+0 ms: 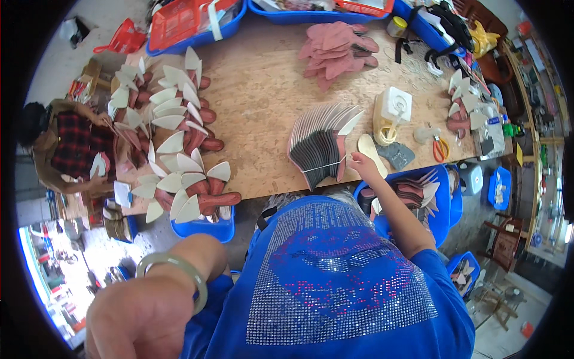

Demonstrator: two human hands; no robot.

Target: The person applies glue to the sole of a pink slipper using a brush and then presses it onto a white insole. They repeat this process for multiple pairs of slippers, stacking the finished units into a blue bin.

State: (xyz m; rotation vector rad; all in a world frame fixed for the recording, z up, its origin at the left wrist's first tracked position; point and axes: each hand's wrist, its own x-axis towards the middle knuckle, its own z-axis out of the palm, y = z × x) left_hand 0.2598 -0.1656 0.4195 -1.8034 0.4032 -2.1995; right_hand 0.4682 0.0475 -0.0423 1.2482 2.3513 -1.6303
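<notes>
A curved stack of shoe insoles, dark at the near part and pale at the far tips, stands on edge on the wooden table. A thin pale band runs across it. My right hand is at the stack's right side, thumb and fingertips pinched at the end of this band. Just beside that hand lie a loose cream insole and a dark grey piece. My left hand, with a pale green bangle on its wrist, is raised close at lower left, away from the table; its fingers are mostly hidden.
Rows of pink and white insoles cover the table's left side. A pink pile lies at the back. A white container and orange-handled scissors stand right. A blue bin is below the edge. Another person works at far left.
</notes>
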